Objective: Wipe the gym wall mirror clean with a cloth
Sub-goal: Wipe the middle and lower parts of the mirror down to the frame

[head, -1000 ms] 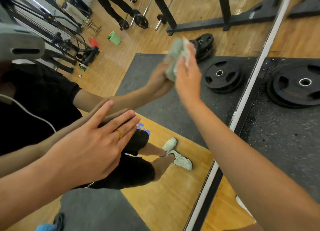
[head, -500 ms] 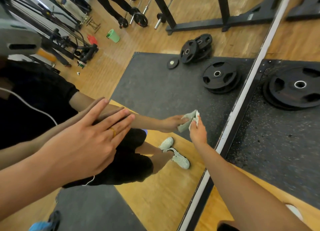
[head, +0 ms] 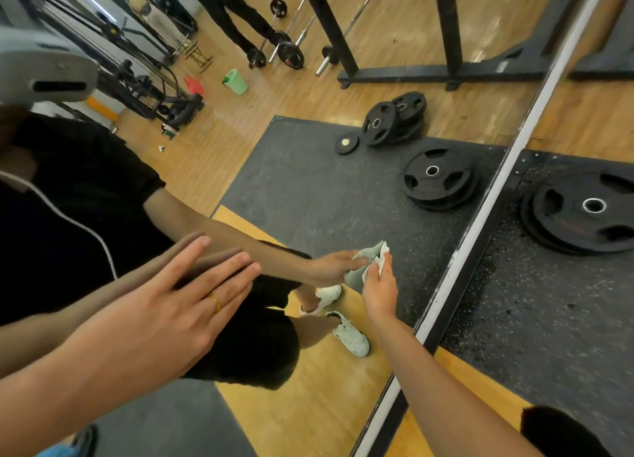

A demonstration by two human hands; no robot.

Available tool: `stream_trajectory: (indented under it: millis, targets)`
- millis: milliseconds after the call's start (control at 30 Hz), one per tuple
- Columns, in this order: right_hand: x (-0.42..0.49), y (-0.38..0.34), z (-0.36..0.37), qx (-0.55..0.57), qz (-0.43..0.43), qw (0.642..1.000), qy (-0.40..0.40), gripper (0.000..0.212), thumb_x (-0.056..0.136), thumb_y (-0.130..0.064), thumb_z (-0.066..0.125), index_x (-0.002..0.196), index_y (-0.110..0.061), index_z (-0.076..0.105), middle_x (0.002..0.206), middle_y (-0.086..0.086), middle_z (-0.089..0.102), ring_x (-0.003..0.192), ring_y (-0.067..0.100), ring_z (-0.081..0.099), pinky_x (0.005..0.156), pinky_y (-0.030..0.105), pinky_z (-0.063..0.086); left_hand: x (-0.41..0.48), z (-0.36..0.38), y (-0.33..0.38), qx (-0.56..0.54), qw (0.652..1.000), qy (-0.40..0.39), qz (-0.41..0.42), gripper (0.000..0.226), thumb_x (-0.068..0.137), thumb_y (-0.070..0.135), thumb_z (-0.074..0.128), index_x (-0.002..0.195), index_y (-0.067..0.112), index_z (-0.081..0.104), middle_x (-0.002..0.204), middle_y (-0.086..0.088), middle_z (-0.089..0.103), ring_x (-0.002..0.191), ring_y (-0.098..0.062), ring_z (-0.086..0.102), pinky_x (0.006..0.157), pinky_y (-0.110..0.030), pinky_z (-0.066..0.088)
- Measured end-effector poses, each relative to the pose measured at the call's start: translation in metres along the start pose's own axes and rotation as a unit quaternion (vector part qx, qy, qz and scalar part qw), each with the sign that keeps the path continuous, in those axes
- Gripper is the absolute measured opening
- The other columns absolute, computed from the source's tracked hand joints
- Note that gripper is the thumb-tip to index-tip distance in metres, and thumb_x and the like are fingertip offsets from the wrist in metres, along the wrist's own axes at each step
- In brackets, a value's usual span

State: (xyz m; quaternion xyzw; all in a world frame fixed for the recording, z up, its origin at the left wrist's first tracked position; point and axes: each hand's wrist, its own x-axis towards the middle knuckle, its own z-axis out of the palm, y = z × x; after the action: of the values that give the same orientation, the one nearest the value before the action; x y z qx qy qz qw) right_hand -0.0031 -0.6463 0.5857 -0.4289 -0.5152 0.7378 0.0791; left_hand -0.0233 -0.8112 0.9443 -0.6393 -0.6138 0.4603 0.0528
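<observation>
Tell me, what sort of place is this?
Most likely a gym: black weight plates lie on a rubber mat, and the wall mirror being wiped with a cloth reflects barbells and a steel rack.

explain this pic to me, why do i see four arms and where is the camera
No machine here: a person wears one camera on the head, looking forward and down at their hands. They face a wall mirror, so two of the four arms are reflections. The left hand lies flat on the glass, fingers straight. The right hand grips a pale cloth and presses it to the mirror. Right of the mirror's edge is the real floor: a dark mat with black weight plates.
</observation>
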Motion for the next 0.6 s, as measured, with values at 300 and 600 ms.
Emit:
stream_trajectory:
  millis: [300, 600]
  targets:
    - [0.013, -0.027, -0.034, 0.005, -0.05, 0.999, -0.014, 0.052, 0.112, -0.022, 0.037, 0.162, -0.013, 0.025, 0.167, 0.009, 0.031, 0.152, 0.026, 0.033, 0.124, 0.043, 0.03, 0.081, -0.064, -0.016, -0.06, 0.989, 0.059, -0.118, 0.06, 0.097, 0.035, 0.036, 0.141, 0.0, 0.06, 0.155, -0.019, 0.047, 0.153, -0.034, 0.029, 0.126, -0.058, -0.005]
    - [0.077, -0.061, -0.129, -0.003, -0.032, 0.999, 0.04, 0.052, 0.113, -0.025, 0.035, 0.162, -0.013, 0.027, 0.156, 0.015, 0.046, 0.141, 0.031, 0.047, 0.113, 0.04, 0.042, 0.147, -0.061, -0.055, -0.035, 0.974, 0.01, -0.222, 0.067, 0.102, 0.042, 0.032, 0.159, 0.007, 0.036, 0.17, -0.012, 0.023, 0.157, -0.031, 0.022, 0.122, -0.065, 0.0]
